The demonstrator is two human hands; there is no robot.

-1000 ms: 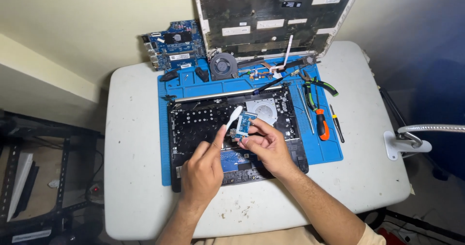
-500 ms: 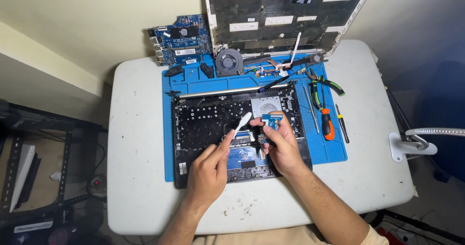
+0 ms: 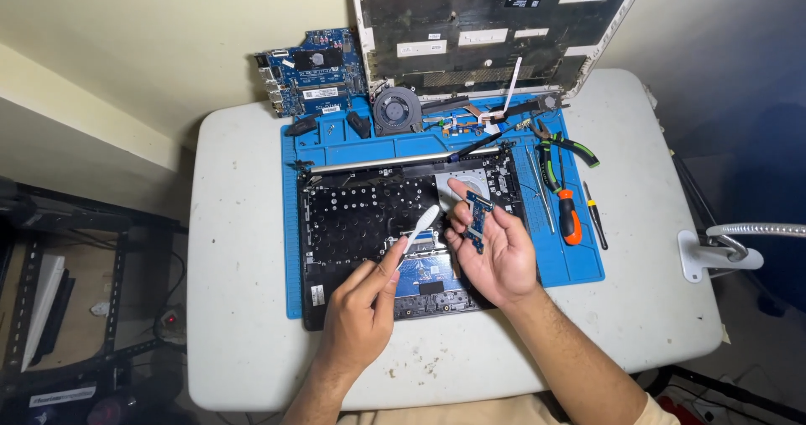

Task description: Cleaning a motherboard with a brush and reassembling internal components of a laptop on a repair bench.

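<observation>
Two hands (image 3: pixel 357 320), one brush (image 3: pixel 417 227), one board (image 3: pixel 478 216)

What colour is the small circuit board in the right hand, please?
Blue; the small circuit board shows best in the head view.

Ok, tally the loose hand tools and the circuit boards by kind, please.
Pliers: 1
Screwdrivers (orange-handled, small black): 2
White brush, in the left hand: 1
Circuit boards (large blue, small blue one in the right hand): 2
Total: 6
</observation>
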